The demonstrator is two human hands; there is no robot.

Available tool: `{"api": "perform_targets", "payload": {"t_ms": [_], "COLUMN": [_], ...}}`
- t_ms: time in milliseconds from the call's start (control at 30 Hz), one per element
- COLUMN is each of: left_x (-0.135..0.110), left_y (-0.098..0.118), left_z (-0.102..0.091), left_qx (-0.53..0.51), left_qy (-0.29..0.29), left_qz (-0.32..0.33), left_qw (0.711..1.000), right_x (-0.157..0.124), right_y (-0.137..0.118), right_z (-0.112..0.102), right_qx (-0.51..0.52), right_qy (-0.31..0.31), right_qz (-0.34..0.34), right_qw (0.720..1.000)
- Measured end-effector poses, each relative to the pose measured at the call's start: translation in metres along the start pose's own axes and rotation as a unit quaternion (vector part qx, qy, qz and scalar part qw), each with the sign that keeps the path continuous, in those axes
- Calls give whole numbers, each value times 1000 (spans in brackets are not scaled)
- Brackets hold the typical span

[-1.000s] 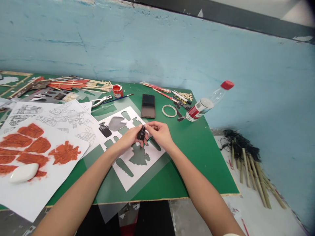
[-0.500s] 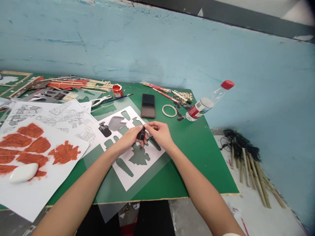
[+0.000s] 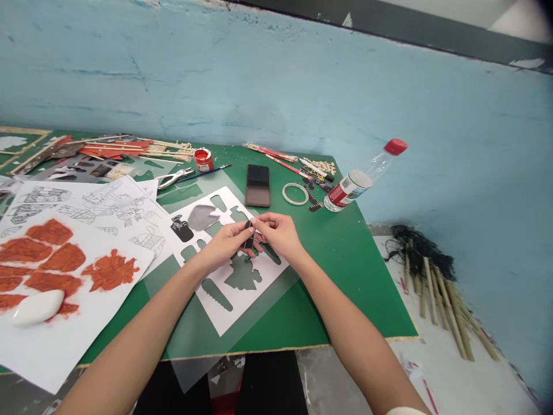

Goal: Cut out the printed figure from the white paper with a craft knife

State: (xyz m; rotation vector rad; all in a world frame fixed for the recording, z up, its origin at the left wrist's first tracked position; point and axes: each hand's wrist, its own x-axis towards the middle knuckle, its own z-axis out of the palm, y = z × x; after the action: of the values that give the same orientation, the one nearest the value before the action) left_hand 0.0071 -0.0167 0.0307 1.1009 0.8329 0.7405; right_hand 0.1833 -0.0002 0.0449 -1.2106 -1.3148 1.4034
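Observation:
My left hand (image 3: 225, 244) and my right hand (image 3: 279, 232) meet over a white cut-out sheet (image 3: 224, 271) on the green board (image 3: 345, 259). Both pinch a small black cut-out piece (image 3: 249, 236) between their fingertips. A thin green stick shows just under the right hand's fingers; which hand holds it I cannot tell. The sheet has several shaped holes and a black figure piece (image 3: 182, 229) lying on it near its left corner.
A phone (image 3: 258, 185), a tape ring (image 3: 296, 193) and a tilted bottle with a red cap (image 3: 358, 180) lie beyond the hands. A red paint pot (image 3: 203, 159), pliers (image 3: 175, 178), sticks, drawings and an orange-painted sheet (image 3: 64, 271) fill the left. Bamboo sticks (image 3: 440, 300) lie right.
Both hands have shifted slightly up and closer together on the black piece; the right hand's fingers now pinch its top. The view has tipped a little.

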Motion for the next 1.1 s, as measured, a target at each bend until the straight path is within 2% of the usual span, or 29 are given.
{"api": "perform_targets", "payload": {"t_ms": [267, 467, 800, 1100], "left_x": [-4, -1, -3, -2], "left_y": [8, 3, 1, -2], "left_z": [2, 1, 0, -3], "left_qx": [18, 16, 15, 0], "left_qy": [0, 12, 24, 35], "left_qz": [-8, -3, 0, -5], "left_qw": [1000, 1000, 1000, 999], "right_x": [1, 1, 5, 4], "right_y": [3, -4, -7, -8], "right_z": [-2, -3, -10, -6], "right_qx": [6, 47, 73, 84], "right_qy": [20, 50, 144, 145], "right_qz": [5, 11, -16, -23], "right_qw": [1000, 998, 987, 986]}}
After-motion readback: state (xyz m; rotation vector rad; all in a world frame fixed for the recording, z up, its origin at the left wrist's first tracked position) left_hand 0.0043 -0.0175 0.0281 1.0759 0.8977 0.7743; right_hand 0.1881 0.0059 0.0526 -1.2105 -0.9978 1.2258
